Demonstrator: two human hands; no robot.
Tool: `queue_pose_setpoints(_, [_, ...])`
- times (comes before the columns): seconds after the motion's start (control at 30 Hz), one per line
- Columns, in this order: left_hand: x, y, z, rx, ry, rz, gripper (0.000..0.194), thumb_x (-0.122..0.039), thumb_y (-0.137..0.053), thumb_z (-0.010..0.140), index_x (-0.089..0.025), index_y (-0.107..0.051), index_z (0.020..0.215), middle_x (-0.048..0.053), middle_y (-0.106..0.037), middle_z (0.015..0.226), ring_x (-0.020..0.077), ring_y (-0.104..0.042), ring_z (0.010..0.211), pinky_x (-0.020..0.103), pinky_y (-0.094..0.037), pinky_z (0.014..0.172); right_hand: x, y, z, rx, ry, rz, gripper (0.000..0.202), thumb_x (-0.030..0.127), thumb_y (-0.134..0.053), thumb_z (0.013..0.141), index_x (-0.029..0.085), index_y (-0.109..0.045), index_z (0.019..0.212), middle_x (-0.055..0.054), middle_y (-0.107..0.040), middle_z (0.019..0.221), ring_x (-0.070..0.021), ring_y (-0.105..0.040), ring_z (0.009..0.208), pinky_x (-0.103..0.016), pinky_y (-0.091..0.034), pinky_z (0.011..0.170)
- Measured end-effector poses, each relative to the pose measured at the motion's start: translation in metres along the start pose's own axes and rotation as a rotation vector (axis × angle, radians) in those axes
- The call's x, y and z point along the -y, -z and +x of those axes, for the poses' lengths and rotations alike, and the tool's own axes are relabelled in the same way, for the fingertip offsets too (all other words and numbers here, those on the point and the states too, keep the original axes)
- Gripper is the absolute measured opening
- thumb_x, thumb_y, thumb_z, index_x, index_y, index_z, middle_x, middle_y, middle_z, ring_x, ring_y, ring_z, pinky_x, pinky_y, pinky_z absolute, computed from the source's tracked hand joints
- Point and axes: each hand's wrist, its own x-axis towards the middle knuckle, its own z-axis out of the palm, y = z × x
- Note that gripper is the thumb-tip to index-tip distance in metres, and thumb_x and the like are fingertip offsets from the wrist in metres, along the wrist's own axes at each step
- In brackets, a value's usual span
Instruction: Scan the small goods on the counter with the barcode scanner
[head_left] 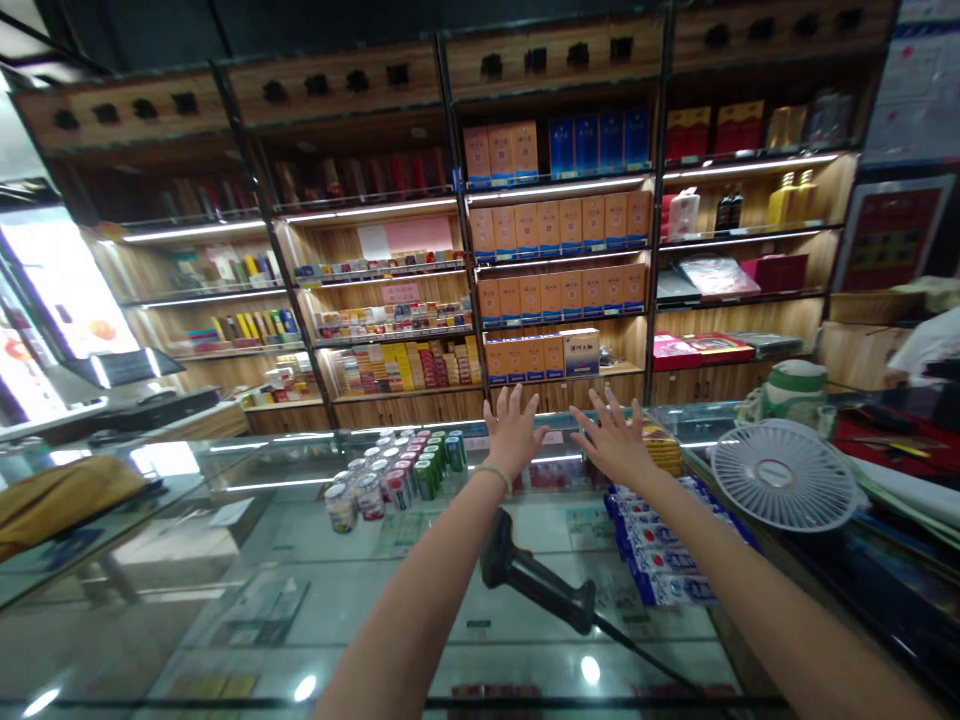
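Both my arms reach forward over a glass counter (360,610). My left hand (513,432), with a bracelet at the wrist, has its fingers spread and holds nothing. To its left stand rows of small canisters (397,485) with white, pink and green sides. My right hand (615,442) is likewise spread and empty, near a stack of yellow packs (661,448). Blue-and-white packets (664,555) lie partly under my right forearm. Between my forearms a black barcode scanner (540,580) rests on the glass, its cable running to the lower right.
A white round fan (784,475) and a green-and-white jug (793,392) stand on the right. A brown cloth-like item (64,495) lies at the left, with a monitor (135,368) behind it. Shelves of boxes (562,295) line the back wall.
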Motion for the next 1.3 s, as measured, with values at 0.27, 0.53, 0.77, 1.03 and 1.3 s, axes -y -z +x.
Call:
queue_pose_setpoints(0.27, [0.045,0.032,-0.026,-0.074,0.01,0.039,0.057,-0.047,-0.062,0.088,-0.033,-0.051,0.143,0.008,-0.034,0.161,0.0328,-0.024,0.149,0.064,-0.015,0.12,0.045,0.013,0.006,-0.007,0.037,0.037,0.051,0.055,-0.041,0.1,0.035,-0.049,0.146,-0.01,-0.034,0.162,-0.032,-0.023,0.15,-0.065,-0.007,0.118])
queue_pose_setpoints(0.53, [0.082,0.051,-0.052,-0.154,0.017,0.08,0.048,-0.047,-0.059,0.091,-0.034,-0.056,0.137,0.007,-0.039,0.159,0.0309,-0.028,0.148,0.063,-0.014,0.12,0.082,0.022,0.008,-0.054,0.076,0.092,0.051,0.054,-0.041,0.1,0.034,-0.047,0.147,-0.008,-0.036,0.161,-0.0291,-0.024,0.15,-0.061,-0.006,0.119])
queue_pose_setpoints(0.77, [0.111,0.054,-0.064,-0.158,0.076,0.096,0.046,-0.048,-0.054,0.093,-0.036,-0.056,0.137,0.006,-0.038,0.159,0.0305,-0.028,0.148,0.061,-0.012,0.121,0.104,0.017,0.009,-0.053,0.106,0.097,0.051,0.054,-0.039,0.1,0.036,-0.047,0.147,-0.008,-0.038,0.16,-0.0286,-0.025,0.149,-0.059,-0.004,0.12])
queue_pose_setpoints(1.03, [0.152,0.057,-0.052,-0.153,0.158,0.144,0.045,-0.042,-0.058,0.092,-0.035,-0.058,0.136,0.006,-0.037,0.16,0.0314,-0.026,0.149,0.061,-0.012,0.121,0.128,0.005,0.025,-0.014,0.125,0.128,0.05,0.051,-0.039,0.101,0.035,-0.046,0.148,-0.008,-0.04,0.158,-0.0289,-0.026,0.149,-0.059,-0.007,0.12])
queue_pose_setpoints(1.3, [0.178,0.039,-0.055,-0.126,0.127,0.168,0.039,-0.04,-0.06,0.09,-0.035,-0.063,0.129,0.005,-0.041,0.158,0.0298,-0.029,0.147,0.06,-0.013,0.121,0.166,-0.017,0.046,0.066,0.167,0.195,0.05,0.052,-0.037,0.101,0.035,-0.046,0.148,-0.007,-0.039,0.159,-0.0288,-0.026,0.149,-0.06,-0.01,0.119])
